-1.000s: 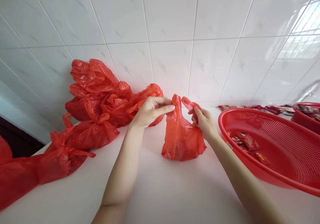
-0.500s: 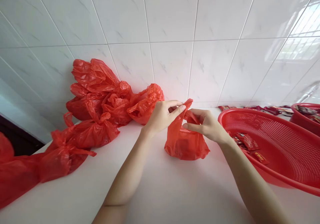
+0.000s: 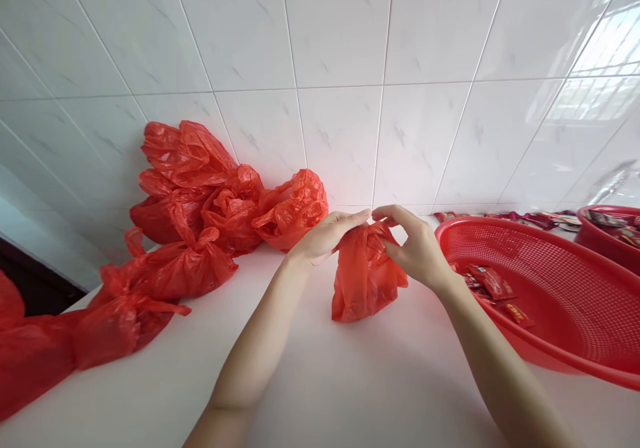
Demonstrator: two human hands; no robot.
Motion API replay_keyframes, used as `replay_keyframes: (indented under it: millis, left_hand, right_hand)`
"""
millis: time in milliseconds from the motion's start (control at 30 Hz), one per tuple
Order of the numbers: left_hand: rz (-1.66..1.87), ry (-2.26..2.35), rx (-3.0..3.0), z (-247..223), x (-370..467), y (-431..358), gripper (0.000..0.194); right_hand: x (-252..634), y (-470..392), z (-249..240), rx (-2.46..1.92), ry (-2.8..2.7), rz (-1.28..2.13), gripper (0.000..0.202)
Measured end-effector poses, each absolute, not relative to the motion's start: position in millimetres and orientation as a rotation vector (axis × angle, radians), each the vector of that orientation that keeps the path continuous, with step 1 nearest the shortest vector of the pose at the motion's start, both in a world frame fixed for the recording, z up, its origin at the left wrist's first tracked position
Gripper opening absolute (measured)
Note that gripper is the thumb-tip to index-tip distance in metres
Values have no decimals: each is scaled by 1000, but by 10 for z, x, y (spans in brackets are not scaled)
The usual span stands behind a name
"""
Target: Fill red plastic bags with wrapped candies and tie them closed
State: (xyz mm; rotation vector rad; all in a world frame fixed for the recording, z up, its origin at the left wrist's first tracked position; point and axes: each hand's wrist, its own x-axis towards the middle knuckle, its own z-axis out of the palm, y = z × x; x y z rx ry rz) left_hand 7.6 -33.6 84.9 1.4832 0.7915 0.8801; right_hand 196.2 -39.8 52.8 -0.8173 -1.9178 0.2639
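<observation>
Where the left hand [image 3: 325, 240] meets the red bag [image 3: 367, 285], it grips the gathered top from the left side, fingers extended toward the middle and partly concealed by plastic. The right hand [image 3: 419, 247] is at the same gathered top from the opposite side: thumb set into the folds, forefinger arched over, plastic pinched between them. Exact contact at the fingertips is obscured on both sides. The fingertips of the two hands are near each other above the neck of the bag.

The red bag is located directly between and below the hands. Its body hangs beneath the grip, creased and leaning slightly, the lower edge at or just above the table [image 3: 300, 388]; actual contact could not be established.

Beyond the right hand, and apart from the bag, stands a large red basket [image 3: 505, 235] with perforated walls. Small red packets [image 3: 493, 281] lie within it, toward its left side. Behind it, loose sachets [image 3: 540, 221] are strewn along the foot of the tiled wall [image 3: 340, 41], with a smaller red basket [image 3: 597, 245] at the far right, also containing packets.

Beyond the left hand, filled red bags [image 3: 193, 268], several visibly knotted, are heaped against the wall and along the table's left side.
</observation>
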Motion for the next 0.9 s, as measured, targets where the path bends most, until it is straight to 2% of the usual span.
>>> replay_keyframes:
  millis: [100, 233, 367, 500, 633, 900]
  left_hand:
    - [986, 798, 1315, 817, 91, -285, 45]
    - [1025, 734, 1303, 788, 87, -261, 43]
    - [1092, 747, 1574, 799, 76, -285, 35]
    - [1262, 938, 1906, 806, 33, -287, 26]
    - [1354, 981, 2101, 778, -18, -252, 26]
    - [1352, 971, 2163, 696, -112, -104, 23]
  right_hand:
    - [1969, -396, 526, -751, -1882, 116, 35]
    - [1944, -393, 523, -592, -1831, -70, 23]
    - [1936, -389, 524, -560, -1802, -109, 15]
    - [1967, -415, 564, -617, -1809, 171, 10]
    - [2022, -448, 620, -629, -1826, 468, 11]
    - [2171, -489, 742, -598, -1801, 859, 10]
